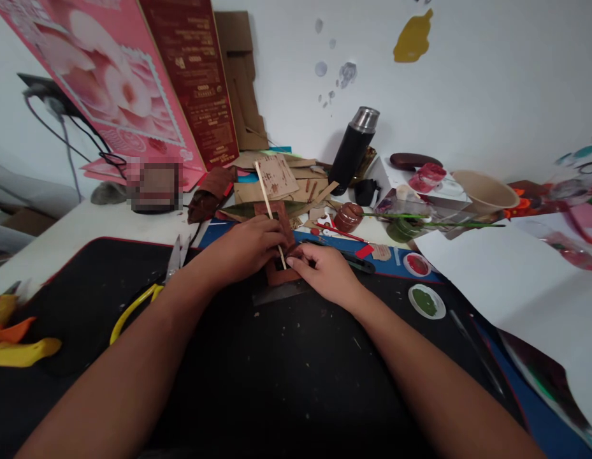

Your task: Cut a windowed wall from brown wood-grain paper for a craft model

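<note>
Near the back edge of the black mat (pixel 276 363), both hands meet over a small reddish-brown cut-out piece (pixel 282 277). My left hand (pixel 250 247) has its fingers closed around a thin pale wooden stick (pixel 264 191), which slants from upper left down to the brown piece. Beside the stick's lower end, my right hand (pixel 322 268) pinches a bit of the brown piece between thumb and fingers. The fingers partly hide the brown piece's middle. A clear strip (pixel 276 294) lies just in front of it.
Yellow-handled scissors (pixel 136 312) lie left of my left forearm. Behind are cardboard scraps (pixel 276 175), a brown paint jar (pixel 348 217) and a black thermos (pixel 352 153). Dishes of red paint (pixel 417 264) and green paint (pixel 425 302) sit at right, near white paper (pixel 506 268).
</note>
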Action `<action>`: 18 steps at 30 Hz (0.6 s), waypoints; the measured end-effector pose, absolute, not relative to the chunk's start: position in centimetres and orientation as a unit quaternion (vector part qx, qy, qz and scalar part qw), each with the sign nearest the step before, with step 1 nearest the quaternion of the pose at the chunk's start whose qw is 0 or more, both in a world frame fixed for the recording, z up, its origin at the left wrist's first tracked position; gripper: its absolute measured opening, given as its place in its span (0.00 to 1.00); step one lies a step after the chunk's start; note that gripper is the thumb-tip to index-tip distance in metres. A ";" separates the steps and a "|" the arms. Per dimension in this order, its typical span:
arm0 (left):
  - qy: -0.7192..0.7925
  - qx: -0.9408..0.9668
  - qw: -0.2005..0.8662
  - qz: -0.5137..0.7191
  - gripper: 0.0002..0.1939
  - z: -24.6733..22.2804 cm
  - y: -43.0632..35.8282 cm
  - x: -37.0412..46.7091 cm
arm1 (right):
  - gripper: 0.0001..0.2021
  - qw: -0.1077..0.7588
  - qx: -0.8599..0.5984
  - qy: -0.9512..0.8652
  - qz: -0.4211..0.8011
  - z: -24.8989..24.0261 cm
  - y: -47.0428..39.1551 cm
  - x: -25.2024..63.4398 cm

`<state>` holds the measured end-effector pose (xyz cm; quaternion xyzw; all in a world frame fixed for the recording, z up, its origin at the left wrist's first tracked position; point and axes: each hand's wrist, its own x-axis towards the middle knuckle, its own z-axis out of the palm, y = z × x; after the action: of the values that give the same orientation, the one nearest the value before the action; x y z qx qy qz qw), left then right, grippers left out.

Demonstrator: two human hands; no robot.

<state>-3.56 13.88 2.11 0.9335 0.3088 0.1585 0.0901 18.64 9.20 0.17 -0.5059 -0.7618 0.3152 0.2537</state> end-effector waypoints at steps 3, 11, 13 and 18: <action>0.308 0.934 0.094 0.156 0.12 2.0 14.0 -3.7 | 0.09 0.253 -0.502 -0.765 0.314 0.4 9.2 18.7; 0.318 0.929 0.106 0.155 0.10 1.8 14.2 -3.9 | 0.10 0.278 -0.504 -0.737 0.354 0.3 9.3 19.0; 0.317 0.929 0.112 0.154 0.10 1.9 14.1 -3.9 | 0.10 0.280 -0.505 -0.731 0.363 0.2 9.3 19.0; 0.312 0.931 0.114 0.154 0.08 2.0 14.1 -3.9 | 0.10 0.280 -0.506 -0.719 0.386 0.3 9.3 19.0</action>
<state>-3.86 14.14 2.03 0.9306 0.3117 0.1540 0.1142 19.04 9.35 0.25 -0.5063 -0.7186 0.3860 0.2797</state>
